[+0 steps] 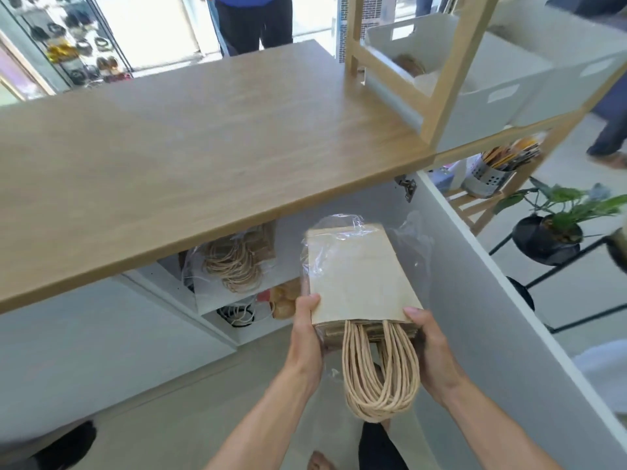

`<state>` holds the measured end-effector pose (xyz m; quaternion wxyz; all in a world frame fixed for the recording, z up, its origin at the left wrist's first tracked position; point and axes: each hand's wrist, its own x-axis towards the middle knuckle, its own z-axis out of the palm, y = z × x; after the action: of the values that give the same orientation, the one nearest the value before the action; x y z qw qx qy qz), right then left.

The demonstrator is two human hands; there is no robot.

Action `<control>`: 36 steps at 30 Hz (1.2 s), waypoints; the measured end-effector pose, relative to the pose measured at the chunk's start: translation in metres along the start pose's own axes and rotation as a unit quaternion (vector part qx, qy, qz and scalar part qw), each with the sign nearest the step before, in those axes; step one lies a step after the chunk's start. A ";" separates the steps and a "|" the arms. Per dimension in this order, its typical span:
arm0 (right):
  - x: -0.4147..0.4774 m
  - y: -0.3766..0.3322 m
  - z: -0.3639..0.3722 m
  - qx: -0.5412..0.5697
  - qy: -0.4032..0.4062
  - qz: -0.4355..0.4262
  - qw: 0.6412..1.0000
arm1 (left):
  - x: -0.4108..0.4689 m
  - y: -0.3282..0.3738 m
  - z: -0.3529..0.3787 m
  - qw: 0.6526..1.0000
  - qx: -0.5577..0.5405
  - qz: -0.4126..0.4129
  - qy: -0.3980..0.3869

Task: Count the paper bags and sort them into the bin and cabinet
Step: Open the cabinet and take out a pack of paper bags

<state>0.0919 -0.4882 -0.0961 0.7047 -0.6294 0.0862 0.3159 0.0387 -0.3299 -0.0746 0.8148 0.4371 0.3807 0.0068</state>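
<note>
Between the two grips, in front of the open cabinet [217, 301], a flat stack of paper bags [359, 279] is carried with its closed end pointing away from the person.

Head view. The left grip [307, 320] clamps the stack's near left corner: the thumb lies on the top bag and the fingers pass underneath, out of sight. The right grip [429, 337] clamps the near right corner in the same way, thumb on top. The twisted paper handles [376, 378] hang from the stack's near edge, between the two wrists. A loose clear plastic wrap [412, 228] covers the stack's far end, beyond both grips.

Beyond and to the left of the left grip, a second bundle of bags [237, 262] lies on the cabinet's upper shelf, handles facing outward. Just right of the right grip stands the open cabinet door [475, 300]. Above and beyond both grips runs the wooden worktop [203, 137]. Far beyond the right grip, a white bin [502, 106] sits in a wooden rack [441, 96] on the worktop.
</note>
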 end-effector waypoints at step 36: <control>0.159 -0.255 0.125 -0.033 -0.170 -0.101 0.980 | 0.081 0.266 0.071 0.983 0.041 0.173 0.041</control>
<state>0.3237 -0.3187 0.0579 0.7165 -0.5947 -0.1094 0.3479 0.2260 -0.1879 0.0893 0.7667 0.5285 0.3322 0.1498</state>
